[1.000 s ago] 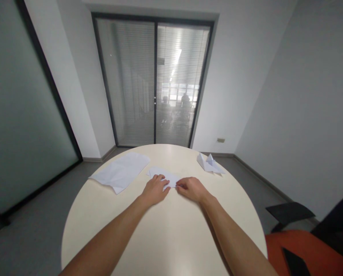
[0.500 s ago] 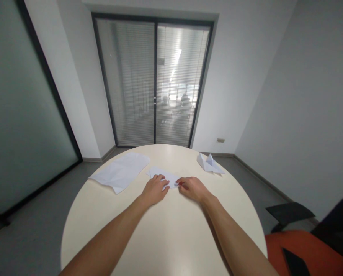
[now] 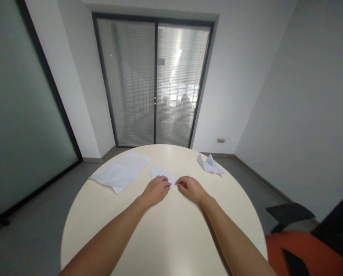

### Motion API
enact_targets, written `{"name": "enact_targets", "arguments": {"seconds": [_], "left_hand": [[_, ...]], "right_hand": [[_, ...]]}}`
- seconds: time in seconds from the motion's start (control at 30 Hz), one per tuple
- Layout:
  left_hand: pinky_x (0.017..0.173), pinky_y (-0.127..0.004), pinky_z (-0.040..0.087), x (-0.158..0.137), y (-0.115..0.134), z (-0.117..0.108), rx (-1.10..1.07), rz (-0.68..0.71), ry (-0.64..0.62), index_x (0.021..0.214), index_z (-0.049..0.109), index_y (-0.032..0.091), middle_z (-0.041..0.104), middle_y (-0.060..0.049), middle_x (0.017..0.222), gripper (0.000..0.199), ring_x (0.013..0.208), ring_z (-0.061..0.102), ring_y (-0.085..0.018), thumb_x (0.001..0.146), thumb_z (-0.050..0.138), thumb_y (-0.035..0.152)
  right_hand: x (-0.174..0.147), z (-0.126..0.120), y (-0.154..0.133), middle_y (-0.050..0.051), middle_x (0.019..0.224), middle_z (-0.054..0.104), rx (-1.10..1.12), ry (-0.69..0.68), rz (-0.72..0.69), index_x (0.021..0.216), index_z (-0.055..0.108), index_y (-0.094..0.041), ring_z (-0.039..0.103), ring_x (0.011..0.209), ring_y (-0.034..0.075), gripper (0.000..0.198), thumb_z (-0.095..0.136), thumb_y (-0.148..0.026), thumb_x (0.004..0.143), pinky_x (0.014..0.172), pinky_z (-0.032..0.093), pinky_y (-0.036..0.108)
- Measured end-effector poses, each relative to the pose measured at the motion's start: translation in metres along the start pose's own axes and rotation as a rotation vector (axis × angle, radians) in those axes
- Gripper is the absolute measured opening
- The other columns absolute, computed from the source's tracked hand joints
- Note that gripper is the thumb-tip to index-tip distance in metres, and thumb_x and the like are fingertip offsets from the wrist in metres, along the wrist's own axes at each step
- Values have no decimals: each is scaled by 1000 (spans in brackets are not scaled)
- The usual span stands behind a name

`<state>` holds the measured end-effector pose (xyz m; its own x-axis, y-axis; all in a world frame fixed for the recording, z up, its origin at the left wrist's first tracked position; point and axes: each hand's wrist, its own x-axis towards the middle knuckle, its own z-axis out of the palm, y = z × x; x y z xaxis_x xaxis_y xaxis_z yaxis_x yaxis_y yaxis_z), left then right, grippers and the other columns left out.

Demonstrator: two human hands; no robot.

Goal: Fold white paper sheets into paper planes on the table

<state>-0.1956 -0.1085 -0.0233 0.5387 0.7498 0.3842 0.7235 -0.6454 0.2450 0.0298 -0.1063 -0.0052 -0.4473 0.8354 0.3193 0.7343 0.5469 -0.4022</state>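
Observation:
A folded sheet of white paper [image 3: 160,171] lies flat near the middle of the round table, partly covered by my hands. My left hand [image 3: 157,188] rests on its near left part, fingers bent and pressing the paper down. At the right corner, my right hand [image 3: 191,188] pinches the paper's edge between thumb and fingers. The fingertips of both hands are close together, with a small strip of paper showing between them. Exact folds under the fingers are hidden.
Loose white sheets [image 3: 122,170] lie on the table's left side. A folded paper shape with upright points [image 3: 210,165] stands at the back right. The round cream table [image 3: 165,237] fills the foreground. An orange chair [image 3: 306,253] with black armrests is at the right.
My right hand has shifted slightly left, nearer to my left hand. The left fingers have edged a little to the right over the paper. The other papers have stayed in place.

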Motion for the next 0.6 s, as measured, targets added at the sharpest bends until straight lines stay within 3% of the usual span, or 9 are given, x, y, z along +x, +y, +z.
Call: {"name": "enact_targets", "arguments": {"seconds": [0.23,0.37,0.6], "left_hand": [[95,-33,47,4,8,-5,-57,83,-42,105,72,23,68,-3,112,24,106,59,-20,96,50,19],[94,-32,47,4,10,-9,-60,90,-53,111,69,23,68,-4,108,26,105,59,-20,96,49,17],[96,-36,46,0,12,-15,-51,189,-76,119,68,28,63,-7,110,29,106,57,-22,98,49,32]], "right_hand": [[1,1,2,5,93,69,20,28,-29,95,72,-20,61,85,17,17,56,-19,89,80,45,27],[2,2,4,5,95,66,54,43,-35,95,71,-19,60,79,15,17,56,-18,89,77,45,26],[3,5,6,4,88,67,75,55,-43,89,70,-19,59,82,17,13,58,-16,87,77,44,27]]}}
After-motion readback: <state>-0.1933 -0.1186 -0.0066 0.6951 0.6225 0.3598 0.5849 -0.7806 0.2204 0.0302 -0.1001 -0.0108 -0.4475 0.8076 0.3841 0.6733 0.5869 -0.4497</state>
